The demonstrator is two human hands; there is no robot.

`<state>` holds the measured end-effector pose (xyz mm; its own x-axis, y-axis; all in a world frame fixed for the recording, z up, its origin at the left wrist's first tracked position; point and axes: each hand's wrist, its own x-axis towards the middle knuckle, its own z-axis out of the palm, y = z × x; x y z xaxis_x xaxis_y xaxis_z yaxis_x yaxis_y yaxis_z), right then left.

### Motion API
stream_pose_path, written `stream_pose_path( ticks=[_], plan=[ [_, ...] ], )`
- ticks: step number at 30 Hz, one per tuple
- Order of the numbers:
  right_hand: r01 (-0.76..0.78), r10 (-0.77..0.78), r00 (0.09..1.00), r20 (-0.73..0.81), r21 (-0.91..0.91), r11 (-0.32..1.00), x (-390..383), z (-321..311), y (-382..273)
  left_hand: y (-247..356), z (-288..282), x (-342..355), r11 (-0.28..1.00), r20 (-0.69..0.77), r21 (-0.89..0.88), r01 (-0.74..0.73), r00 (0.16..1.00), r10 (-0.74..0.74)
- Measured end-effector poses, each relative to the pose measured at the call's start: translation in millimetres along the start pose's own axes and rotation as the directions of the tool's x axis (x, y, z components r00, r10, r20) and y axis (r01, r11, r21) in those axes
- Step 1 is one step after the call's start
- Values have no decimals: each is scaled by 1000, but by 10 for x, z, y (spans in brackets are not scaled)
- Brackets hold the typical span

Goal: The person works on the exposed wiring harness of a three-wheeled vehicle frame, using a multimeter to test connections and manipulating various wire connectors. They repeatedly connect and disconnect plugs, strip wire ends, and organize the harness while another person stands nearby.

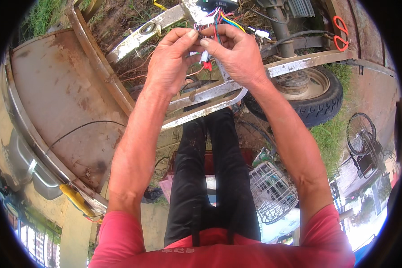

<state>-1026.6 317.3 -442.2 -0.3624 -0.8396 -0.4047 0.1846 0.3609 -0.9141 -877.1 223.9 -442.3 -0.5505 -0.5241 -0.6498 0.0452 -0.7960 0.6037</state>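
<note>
My left hand (172, 56) and my right hand (239, 53) meet at the top middle, above a metal frame. Thumbs and fingertips of both are pinched together on thin wires (200, 35); the exact spot they grip is mostly hidden by the fingers. Colored wires (230, 22) in blue, red, yellow and green run from a black box (216, 5) just beyond the hands. A pale connector (205, 56) and a red connector (207, 66) hang between the palms. Beside my right hand is a loose white connector (260, 33).
The rusty, white-painted frame (201, 96) crosses in front of me. At right stand a wheel with a black tire (317, 105) and red-orange scissors handles (341, 33). A large rusty panel (62, 89) fills the left. Below lie a wire basket (272, 192) and, farther right, a bicycle (362, 138).
</note>
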Motion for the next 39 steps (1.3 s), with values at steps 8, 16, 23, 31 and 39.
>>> stream_pose_path(
  ticks=[8, 16, 23, 31, 39],
  plan=[
    [-122, 126, 990, -69, 46, 991, -15, 35, -30, -67, 41, 24, 997, -39, -56, -43, 998, 41],
    [-520, 481, 851, 211, 206, 829, 88, -140, -96, -119, -101, 24, 992, 54, -127, -16, 998, 23],
    [-565, 425, 825, 374, 507, 650, 88, -183, 4, -154, -47, 23, 989, 71, -149, 18, 997, -8],
    [-365, 325, 924, 202, 210, 907, 65, -113, 120, -58, -78, -3, 987, 0, 154, -49, 999, 50],
    [-287, 287, 947, 143, -23, 958, 14, -68, 140, -8, -110, 22, 943, -39, 331, -33, 998, 49]
  ],
)
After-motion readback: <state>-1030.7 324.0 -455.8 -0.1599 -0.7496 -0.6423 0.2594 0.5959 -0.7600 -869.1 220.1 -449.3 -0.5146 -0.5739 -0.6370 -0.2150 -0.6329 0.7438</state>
